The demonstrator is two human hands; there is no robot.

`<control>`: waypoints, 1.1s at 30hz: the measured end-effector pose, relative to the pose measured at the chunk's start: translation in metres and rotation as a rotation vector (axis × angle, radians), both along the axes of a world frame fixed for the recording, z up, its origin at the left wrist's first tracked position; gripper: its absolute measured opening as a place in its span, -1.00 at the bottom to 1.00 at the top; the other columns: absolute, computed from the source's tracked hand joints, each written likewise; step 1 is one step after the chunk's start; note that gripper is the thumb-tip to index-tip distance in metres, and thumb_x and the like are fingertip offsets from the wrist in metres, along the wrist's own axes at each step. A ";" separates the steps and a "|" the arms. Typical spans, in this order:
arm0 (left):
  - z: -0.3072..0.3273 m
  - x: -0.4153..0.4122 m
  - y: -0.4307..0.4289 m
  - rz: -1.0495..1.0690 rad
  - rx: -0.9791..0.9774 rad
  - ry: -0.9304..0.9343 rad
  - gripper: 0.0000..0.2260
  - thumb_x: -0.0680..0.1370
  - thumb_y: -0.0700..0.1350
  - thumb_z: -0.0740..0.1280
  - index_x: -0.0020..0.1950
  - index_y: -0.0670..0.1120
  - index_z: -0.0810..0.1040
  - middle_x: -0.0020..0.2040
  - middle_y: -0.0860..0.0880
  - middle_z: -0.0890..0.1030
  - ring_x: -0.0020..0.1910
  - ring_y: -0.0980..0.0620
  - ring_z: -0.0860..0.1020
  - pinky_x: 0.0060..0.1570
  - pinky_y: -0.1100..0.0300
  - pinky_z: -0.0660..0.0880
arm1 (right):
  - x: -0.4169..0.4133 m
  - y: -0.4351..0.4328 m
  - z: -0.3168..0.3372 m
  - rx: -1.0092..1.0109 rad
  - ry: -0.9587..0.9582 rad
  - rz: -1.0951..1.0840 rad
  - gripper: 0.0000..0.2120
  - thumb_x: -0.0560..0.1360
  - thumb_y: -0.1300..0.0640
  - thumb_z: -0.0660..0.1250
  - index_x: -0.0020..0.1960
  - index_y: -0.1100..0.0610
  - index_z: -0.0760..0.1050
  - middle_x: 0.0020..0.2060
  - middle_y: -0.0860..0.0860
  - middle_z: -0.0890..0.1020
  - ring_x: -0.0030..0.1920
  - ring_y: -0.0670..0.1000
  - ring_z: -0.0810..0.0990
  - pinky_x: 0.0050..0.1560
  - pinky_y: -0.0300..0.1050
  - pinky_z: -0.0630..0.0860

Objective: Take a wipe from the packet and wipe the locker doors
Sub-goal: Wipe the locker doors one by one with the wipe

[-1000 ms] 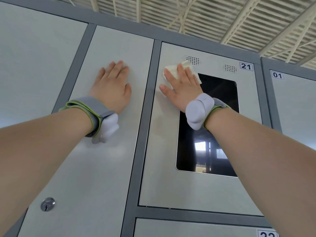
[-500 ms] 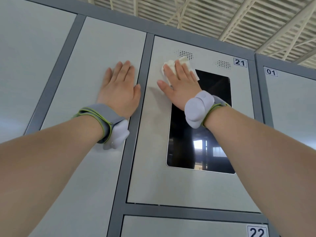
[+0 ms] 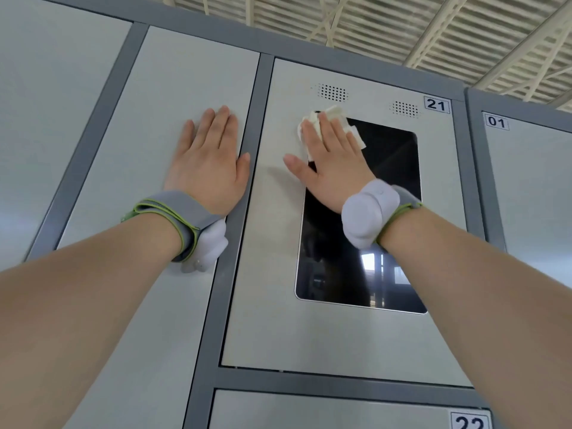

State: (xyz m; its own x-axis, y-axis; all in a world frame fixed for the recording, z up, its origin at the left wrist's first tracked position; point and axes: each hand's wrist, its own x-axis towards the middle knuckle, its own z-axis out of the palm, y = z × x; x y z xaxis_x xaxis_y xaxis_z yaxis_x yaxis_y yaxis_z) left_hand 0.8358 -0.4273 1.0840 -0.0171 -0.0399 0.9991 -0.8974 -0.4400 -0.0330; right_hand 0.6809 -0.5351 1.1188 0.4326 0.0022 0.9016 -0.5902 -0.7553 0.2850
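Observation:
My right hand (image 3: 332, 159) lies flat with straight fingers on locker door 21 (image 3: 269, 274), pressing a crumpled white wipe (image 3: 335, 114) against the top left corner of the door's black screen (image 3: 387, 187). The wipe sticks out above and to the right of my fingers. My left hand (image 3: 210, 162) rests flat, fingers straight, on the plain grey locker door (image 3: 148, 97) to the left, its thumb at the grey frame strip between the two doors. Both wrists wear grey bands. The wipe packet is out of view.
Door 01 (image 3: 532, 187) stands to the right and door 22 (image 3: 340, 410) below door 21. Another plain door (image 3: 46, 97) is at far left. Dark grey frame strips (image 3: 244, 196) separate the doors. A ribbed ceiling with white beams (image 3: 402, 32) runs above the lockers.
My right hand and the wipe have slid right, from the bare panel left of the screen onto its top left corner. My left hand has shifted right towards the frame strip.

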 end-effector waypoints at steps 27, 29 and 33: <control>0.000 -0.001 -0.002 0.023 -0.004 0.014 -0.44 0.57 0.00 -0.03 0.52 -0.26 0.09 0.54 -0.18 0.10 0.52 -0.14 0.05 0.46 -0.03 -0.09 | -0.014 -0.011 0.008 0.039 -0.066 -0.004 -0.37 0.55 -0.31 -0.10 0.54 -0.10 -0.11 0.54 0.07 -0.17 0.52 0.09 -0.23 0.47 -0.03 -0.26; 0.000 -0.001 -0.002 0.025 -0.013 0.004 -0.44 0.57 -0.01 -0.02 0.51 -0.27 0.11 0.53 -0.20 0.12 0.51 -0.15 0.07 0.46 -0.04 -0.07 | -0.019 -0.013 -0.004 -0.007 -0.029 0.006 -0.38 0.56 -0.30 -0.09 0.54 -0.10 -0.11 0.54 0.06 -0.17 0.52 0.08 -0.24 0.47 -0.04 -0.27; 0.001 -0.003 -0.002 0.024 -0.001 0.027 -0.37 0.50 0.03 -0.08 0.52 -0.26 0.09 0.54 -0.19 0.10 0.52 -0.13 0.05 0.46 -0.02 -0.09 | -0.032 -0.019 -0.012 -0.060 0.042 -0.020 -0.38 0.56 -0.29 -0.09 0.54 -0.10 -0.13 0.54 0.04 -0.18 0.52 0.06 -0.25 0.46 -0.06 -0.28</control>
